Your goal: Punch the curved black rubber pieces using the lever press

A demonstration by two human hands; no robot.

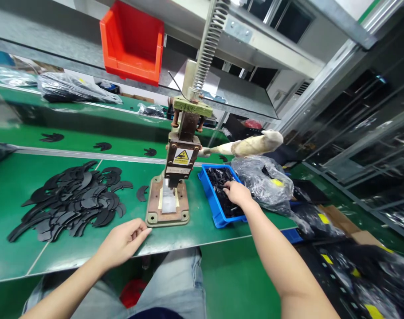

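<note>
My left hand point(123, 241) rests at the bench's front edge, beside the near left corner of the hand press's base point(183, 212). Its fingers are curled with the thumb against them; anything inside is hidden. My right hand point(237, 192) reaches into a blue tray point(209, 200) of small black parts point(218, 177), fingertips bent down among them. What it pinches is too small to make out. Between my hands stands the press point(183, 153), with a pale block point(169, 204) on its base. A single curved black piece point(142, 193) lies left of it, near a heap of similar pieces point(78, 201).
The press's wrapped lever point(255, 144) sticks out rightward above the tray. Behind the bench, a green belt point(128, 133) carries several black pieces point(103, 145). A red bin point(133, 66) sits on the shelf above. Plastic bags point(268, 177) crowd the right side.
</note>
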